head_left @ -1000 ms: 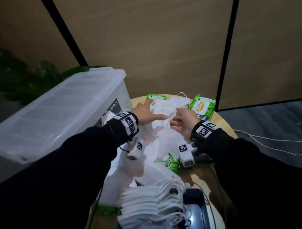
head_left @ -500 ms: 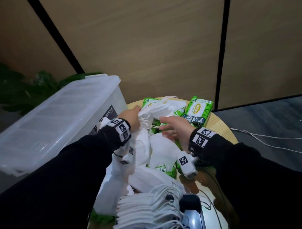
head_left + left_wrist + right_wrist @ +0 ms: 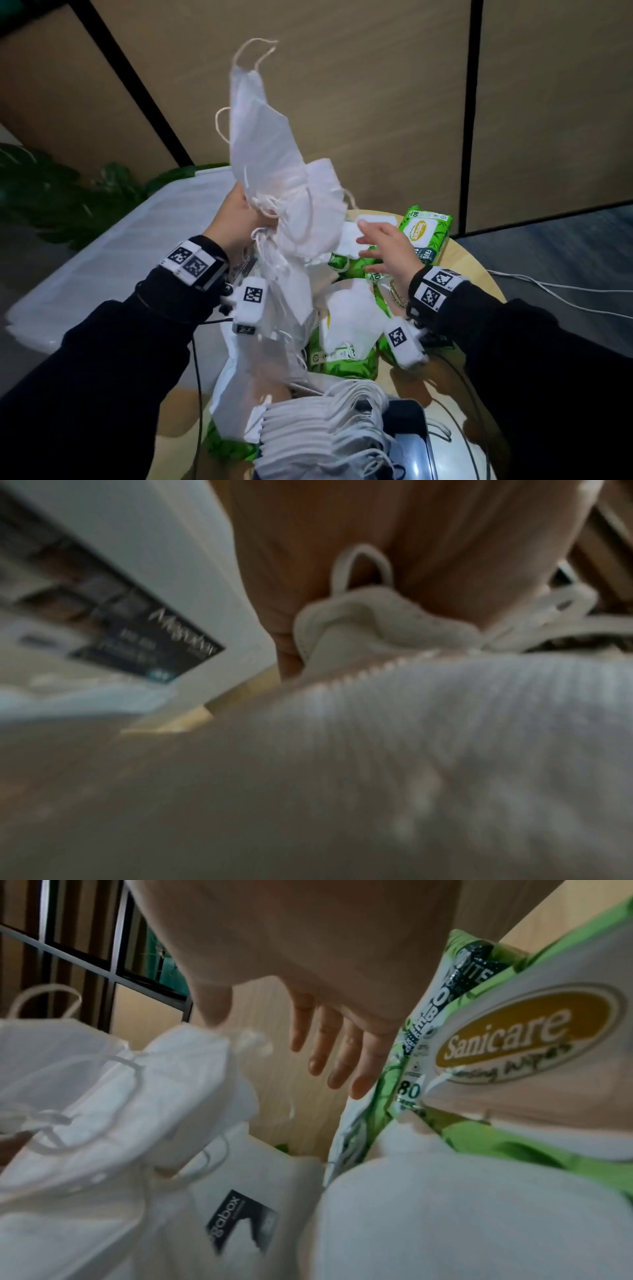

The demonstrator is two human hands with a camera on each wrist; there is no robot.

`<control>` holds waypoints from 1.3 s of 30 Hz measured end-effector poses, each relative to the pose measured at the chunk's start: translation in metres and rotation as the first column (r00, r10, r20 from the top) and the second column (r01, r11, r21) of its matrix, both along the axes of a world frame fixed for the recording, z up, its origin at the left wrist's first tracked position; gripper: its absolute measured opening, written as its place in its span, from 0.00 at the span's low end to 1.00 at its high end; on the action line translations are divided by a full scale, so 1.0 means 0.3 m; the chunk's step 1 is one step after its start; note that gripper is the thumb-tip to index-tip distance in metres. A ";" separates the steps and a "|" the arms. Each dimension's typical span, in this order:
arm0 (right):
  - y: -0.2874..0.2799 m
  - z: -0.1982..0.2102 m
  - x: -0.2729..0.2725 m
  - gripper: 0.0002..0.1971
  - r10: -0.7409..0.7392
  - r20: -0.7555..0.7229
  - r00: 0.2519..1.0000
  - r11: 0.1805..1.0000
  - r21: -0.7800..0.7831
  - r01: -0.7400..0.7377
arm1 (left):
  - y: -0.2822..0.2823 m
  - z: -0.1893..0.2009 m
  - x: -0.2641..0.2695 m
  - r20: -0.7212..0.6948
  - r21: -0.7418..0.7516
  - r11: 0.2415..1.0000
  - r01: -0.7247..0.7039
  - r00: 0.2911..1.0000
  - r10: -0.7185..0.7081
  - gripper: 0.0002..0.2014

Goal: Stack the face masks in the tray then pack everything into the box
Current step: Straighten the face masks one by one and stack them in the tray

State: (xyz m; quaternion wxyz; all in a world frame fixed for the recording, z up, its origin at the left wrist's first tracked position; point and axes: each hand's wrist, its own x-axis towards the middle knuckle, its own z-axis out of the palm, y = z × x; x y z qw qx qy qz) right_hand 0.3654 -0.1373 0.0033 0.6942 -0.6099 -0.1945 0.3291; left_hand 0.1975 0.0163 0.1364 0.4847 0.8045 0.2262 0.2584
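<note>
My left hand (image 3: pixel 239 219) grips a bunch of white face masks (image 3: pixel 274 171) by their edges and ear loops and holds it up above the round wooden table (image 3: pixel 479 270). In the left wrist view the fingers curl round the bunched mask fabric (image 3: pixel 369 615). My right hand (image 3: pixel 383 246) hovers open just right of the bunch, fingers straight (image 3: pixel 329 1047), holding nothing. A neat stack of white masks (image 3: pixel 318 431) lies at the near edge over a dark tray (image 3: pixel 407 421). A loose mask (image 3: pixel 349 315) rests on green wipe packs.
A clear plastic box with its lid on (image 3: pixel 120 253) stands at the left, touching the table. Green Sanicare wipe packs (image 3: pixel 424 233) lie at the far right and in the middle (image 3: pixel 514 1047). Cables (image 3: pixel 565 291) run across the floor at the right. Wood panel walls stand behind.
My left hand has lifted the bunch of masks from the table high into the air. My right hand has let go of them and now hovers open beside them.
</note>
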 end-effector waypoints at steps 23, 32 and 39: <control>-0.059 -0.012 0.052 0.11 -0.161 0.273 0.949 0.928 -0.286 0.240 | -0.084 -0.359 -0.030 -0.834 0.332 0.752 0.570 0.550 -0.049 0.44; -0.156 0.039 0.072 0.27 0.209 0.278 0.937 0.846 -0.532 -0.031 | -0.011 -0.233 -0.155 -0.819 0.437 0.765 0.473 0.561 0.121 0.11; -0.186 0.114 -0.035 0.05 0.144 0.209 0.967 0.939 -0.337 -0.067 | -0.038 -0.204 -0.330 -0.276 0.217 0.955 -0.204 0.925 0.260 0.08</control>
